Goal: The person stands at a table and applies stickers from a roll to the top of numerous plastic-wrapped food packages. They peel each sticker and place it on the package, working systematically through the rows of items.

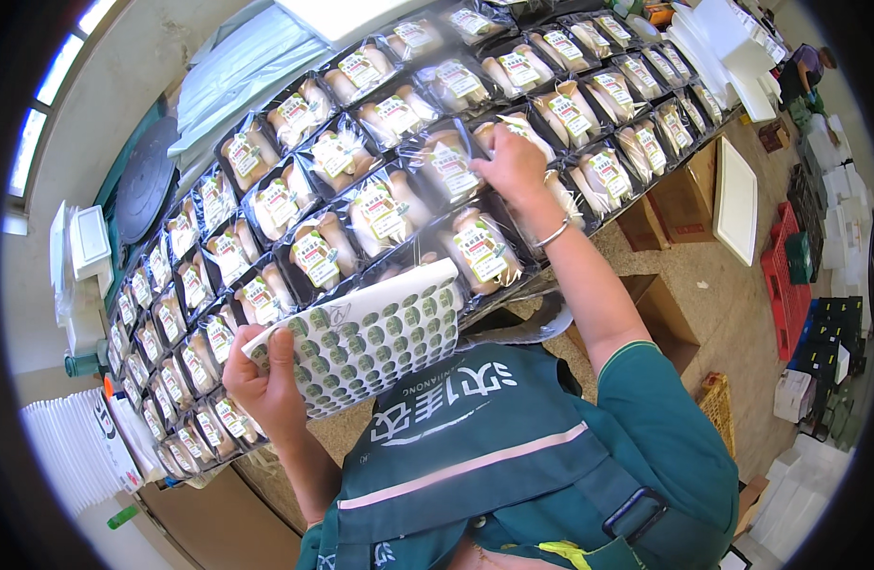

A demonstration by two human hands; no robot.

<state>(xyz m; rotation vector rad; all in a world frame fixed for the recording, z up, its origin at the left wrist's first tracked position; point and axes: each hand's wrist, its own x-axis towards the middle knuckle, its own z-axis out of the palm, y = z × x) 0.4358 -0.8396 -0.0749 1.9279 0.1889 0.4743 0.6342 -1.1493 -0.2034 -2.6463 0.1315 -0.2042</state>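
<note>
My left hand (266, 370) pinches the left edge of a white sheet of round green stickers (372, 338), which lies slanted between my body and the table's near edge. My right hand (511, 160) is stretched forward, its fingertips at a black tray of mushrooms under clear film in the middle of the table; whether it holds a sticker cannot be seen. Rows of such film-wrapped mushroom trays cover the table, each with a white and green label. One labelled tray (482, 249) stands just beyond the sheet's right corner. Another tray (447, 164) is left of my right hand.
Pale plastic bags (244, 85) lie at the table's far left side. White foam boxes (729, 50) are stacked at its right end. Cardboard boxes (683, 192) and a red plastic pallet (786, 278) stand on the floor at right. A person (804, 75) is farther back.
</note>
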